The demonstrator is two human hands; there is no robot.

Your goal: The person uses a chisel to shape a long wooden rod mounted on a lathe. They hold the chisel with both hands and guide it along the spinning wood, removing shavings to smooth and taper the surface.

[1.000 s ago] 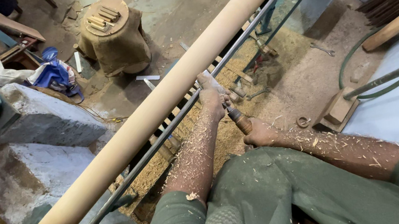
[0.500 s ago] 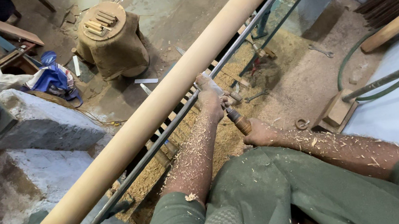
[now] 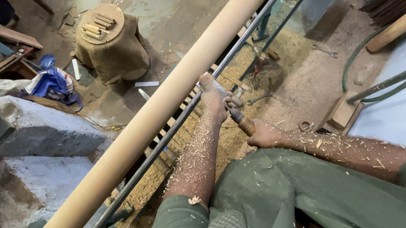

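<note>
Long pole: the pale wooden pole (image 3: 156, 115) runs on a slant from near left to far right across the whole view, just beyond your hands.
Metal rail: a thin grey rail (image 3: 183, 119) lies alongside the pole on its near side, under your left hand.
Sawdust: shavings cover the floor (image 3: 280, 62) below the rail and stick to both your forearms.
Stump: a cloth-wrapped stump (image 3: 110, 45) with small wood pieces on top stands far left, well apart from the pole.
Left hand: your left hand (image 3: 214, 97) is closed over the front of the tool, resting at the rail, just beside the pole.
Right hand: your right hand (image 3: 266, 134) is wrapped around the handle end, near your lap.
Turning tool: the wooden-handled chisel (image 3: 240, 122) spans between your two hands, its tip hidden by your left hand.
</note>
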